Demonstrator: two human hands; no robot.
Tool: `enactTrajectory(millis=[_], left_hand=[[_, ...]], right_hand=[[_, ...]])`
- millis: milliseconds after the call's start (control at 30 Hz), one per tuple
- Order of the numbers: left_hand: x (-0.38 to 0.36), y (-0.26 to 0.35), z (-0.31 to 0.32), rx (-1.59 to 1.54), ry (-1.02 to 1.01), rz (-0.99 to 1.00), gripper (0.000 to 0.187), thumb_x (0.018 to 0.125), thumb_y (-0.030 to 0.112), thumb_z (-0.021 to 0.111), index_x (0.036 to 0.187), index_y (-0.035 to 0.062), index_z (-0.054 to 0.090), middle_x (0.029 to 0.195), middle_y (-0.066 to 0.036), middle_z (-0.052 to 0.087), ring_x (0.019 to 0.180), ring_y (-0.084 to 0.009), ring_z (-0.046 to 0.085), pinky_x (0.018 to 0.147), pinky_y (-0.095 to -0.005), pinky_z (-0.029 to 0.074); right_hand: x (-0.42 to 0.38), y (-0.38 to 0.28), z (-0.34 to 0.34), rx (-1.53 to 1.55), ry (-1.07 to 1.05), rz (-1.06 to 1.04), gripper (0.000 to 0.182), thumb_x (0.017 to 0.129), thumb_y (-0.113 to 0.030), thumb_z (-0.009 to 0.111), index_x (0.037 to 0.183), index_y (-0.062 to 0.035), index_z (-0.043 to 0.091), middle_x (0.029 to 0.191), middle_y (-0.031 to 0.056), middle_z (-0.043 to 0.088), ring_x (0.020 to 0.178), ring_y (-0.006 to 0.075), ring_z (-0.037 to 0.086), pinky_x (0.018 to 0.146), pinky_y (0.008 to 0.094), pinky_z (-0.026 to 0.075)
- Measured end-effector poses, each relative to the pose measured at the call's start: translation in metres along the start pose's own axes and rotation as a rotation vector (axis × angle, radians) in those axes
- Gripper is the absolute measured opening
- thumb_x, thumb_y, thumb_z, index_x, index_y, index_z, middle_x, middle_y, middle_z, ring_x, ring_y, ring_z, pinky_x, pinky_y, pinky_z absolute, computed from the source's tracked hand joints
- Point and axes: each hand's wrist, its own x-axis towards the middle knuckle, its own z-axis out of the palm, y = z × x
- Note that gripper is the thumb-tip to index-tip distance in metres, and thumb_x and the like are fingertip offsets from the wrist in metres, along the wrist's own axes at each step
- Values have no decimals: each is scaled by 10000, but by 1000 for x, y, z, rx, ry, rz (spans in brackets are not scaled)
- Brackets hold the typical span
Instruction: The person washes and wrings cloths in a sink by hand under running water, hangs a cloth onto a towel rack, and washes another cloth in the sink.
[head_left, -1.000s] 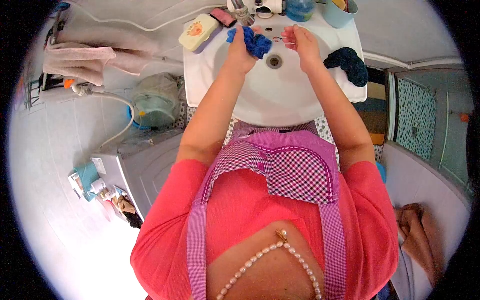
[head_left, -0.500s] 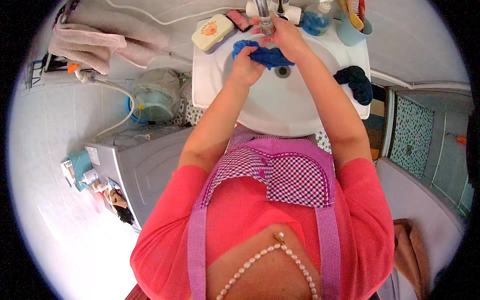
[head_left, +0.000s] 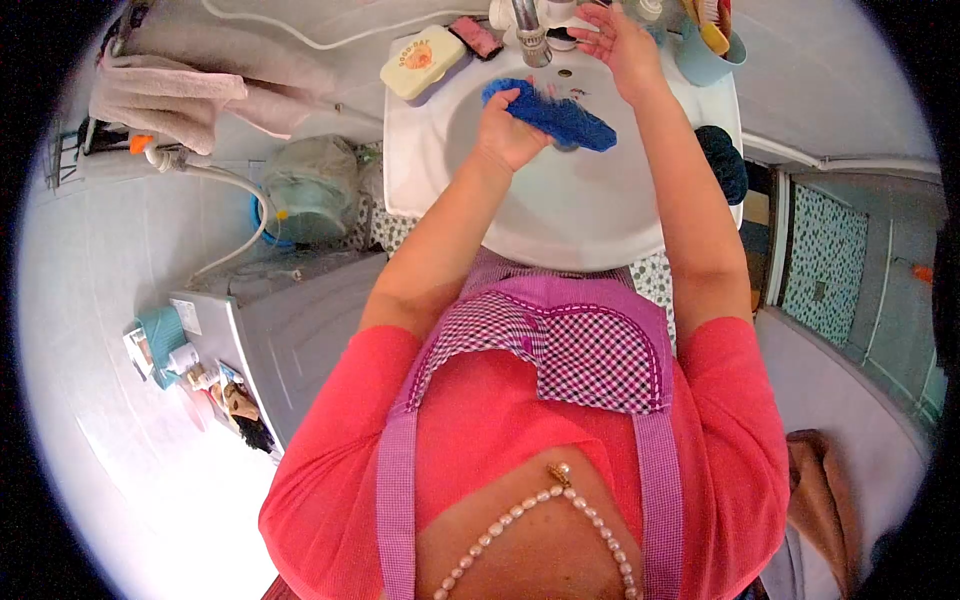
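Observation:
My left hand (head_left: 512,130) holds a blue cloth (head_left: 565,118) by its left end, above the white sink basin (head_left: 560,205). The cloth stretches out to the right, over the drain. My right hand (head_left: 625,52) is raised at the back right of the basin, fingers spread and nothing in them. It is just right of the metal faucet (head_left: 532,38) and apart from the cloth. On the sink's right rim lies a dark bunched cloth (head_left: 722,165), partly hidden by my right forearm.
Along the sink's back edge are a soap box (head_left: 425,62), a pink sponge (head_left: 477,37), a pump bottle (head_left: 650,15) and a blue cup (head_left: 710,58) with brushes. Towels (head_left: 170,95) hang at the left, above a hose (head_left: 265,195).
My right hand has let go of the blue cloth and moved up and right, its fingers now spread. The cloth has shifted slightly right in my left hand and hangs more stretched out.

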Motion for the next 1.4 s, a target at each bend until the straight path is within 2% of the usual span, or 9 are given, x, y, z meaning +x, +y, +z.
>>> enactTrajectory(millis=[133, 333, 600, 733, 967, 1133, 1267, 1300, 1400], left_hand=[[-1, -4, 8, 17, -37, 22, 414, 732, 167, 446, 1132, 62, 463, 1168, -158, 514, 1120, -362, 440, 1012, -547, 227], [7, -5, 8, 165, -137, 135, 359, 724, 124, 459, 1073, 44, 483, 1103, -144, 541, 1083, -317, 476, 972, -490, 311], [24, -5, -4, 625, 530, 258, 199, 824, 251, 573, 933, 85, 561, 851, -54, 568, 804, -219, 547, 730, -360, 444], [33, -65, -33, 490, 103, 267, 241, 860, 293, 539, 967, 78, 556, 942, -83, 590, 843, -236, 547, 809, -382, 443], [28, -26, -37, 561, 298, 87, 265, 897, 350, 432, 888, 105, 530, 865, -71, 587, 770, -213, 563, 714, -366, 484], [34, -45, -31, 502, 133, 194, 316, 882, 359, 436, 980, 79, 547, 981, -97, 582, 905, -234, 553, 803, -406, 456], [32, -11, -39, 618, 228, 60, 306, 899, 333, 426, 1055, 98, 545, 988, -78, 581, 892, -211, 549, 752, -371, 458], [27, -21, -37, 689, 240, 98, 315, 901, 342, 427, 1066, 99, 541, 1002, -73, 582, 904, -206, 547, 738, -365, 459], [17, -55, -18, 511, 118, 103, 353, 904, 370, 422, 1100, 94, 523, 1047, -65, 579, 948, -211, 536, 720, -365, 461]], right_hand=[[-4, 55, -32, -662, 25, -92, 421, 919, -424, 369, 1140, -103, 529, 1075, 70, 580, 954, 195, 551, 763, 315, 438], [-47, 115, -26, 495, 40, 594, 417, 861, -351, 526, 1090, -4, 550, 1006, 104, 598, 925, 202, 545, 787, 349, 435], [-88, 120, 56, -145, 268, 42, 263, 789, -183, 594, 971, -3, 536, 850, 99, 582, 714, 221, 567, 671, 317, 466], [-18, 153, -10, -75, 607, 102, 273, 770, -148, 544, 983, 24, 531, 875, 125, 603, 748, 229, 561, 698, 341, 451], [-87, 143, 60, -414, 360, -100, 378, 844, -289, 438, 1005, 32, 554, 1007, 221, 575, 861, 318, 582, 785, 402, 447], [-25, 169, -7, -404, 249, 412, 562, 859, -430, 427, 1147, 47, 497, 1171, 222, 513, 1110, 314, 483, 926, 370, 362], [-96, 162, 64, -514, 358, -113, 597, 867, -484, 389, 1153, 31, 486, 1161, 235, 515, 1068, 348, 507, 891, 399, 385], [-86, 120, 63, -492, 317, 201, 612, 867, -485, 382, 1194, 25, 462, 1226, 250, 457, 1140, 348, 449, 945, 383, 346], [-23, 150, 5, -315, 321, 98, 472, 900, -321, 329, 1170, 45, 457, 1246, 277, 420, 1169, 395, 394, 976, 420, 305]])
